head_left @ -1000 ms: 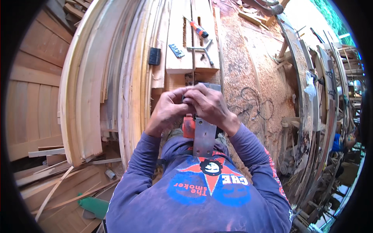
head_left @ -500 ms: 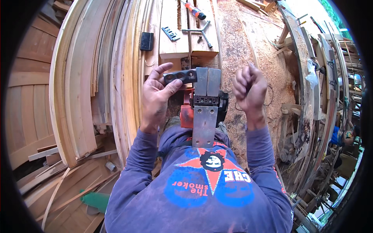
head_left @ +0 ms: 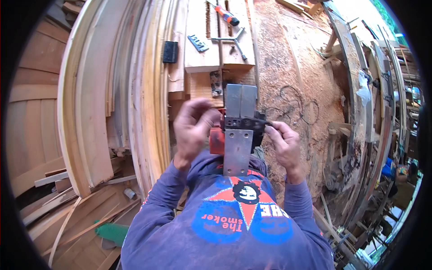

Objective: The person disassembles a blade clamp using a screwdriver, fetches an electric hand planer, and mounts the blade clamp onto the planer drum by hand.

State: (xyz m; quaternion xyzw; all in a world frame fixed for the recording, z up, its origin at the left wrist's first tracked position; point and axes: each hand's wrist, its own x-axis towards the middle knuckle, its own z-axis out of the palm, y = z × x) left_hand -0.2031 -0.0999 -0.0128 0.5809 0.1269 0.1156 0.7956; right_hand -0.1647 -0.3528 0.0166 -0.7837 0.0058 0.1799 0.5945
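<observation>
An electric planer (head_left: pixel 237 150) lies with its metal sole facing up in front of my body; its red housing shows at the left. Across its cutter slot lies a dark metal bar with holes (head_left: pixel 250 122), apparently the blade holder. My right hand (head_left: pixel 286 146) pinches the bar's right end between thumb and fingertips. Just left of the slot, my left hand (head_left: pixel 192 128) is smeared by motion, its fingertips close to the red housing. Whether it holds anything cannot be made out.
Ahead, a screwdriver (head_left: pixel 227 15), a three-armed wrench (head_left: pixel 229 39) and a small slotted metal piece (head_left: pixel 197 43) lie on wooden blocks. A black block (head_left: pixel 170 52) rests on long boards at the left. Looped cord (head_left: pixel 292 101) lies among sawdust at the right.
The dark bar has gone from my left hand to my right and now lies over the cutter slot. My right hand has come down to the planer; my left has dropped lower.
</observation>
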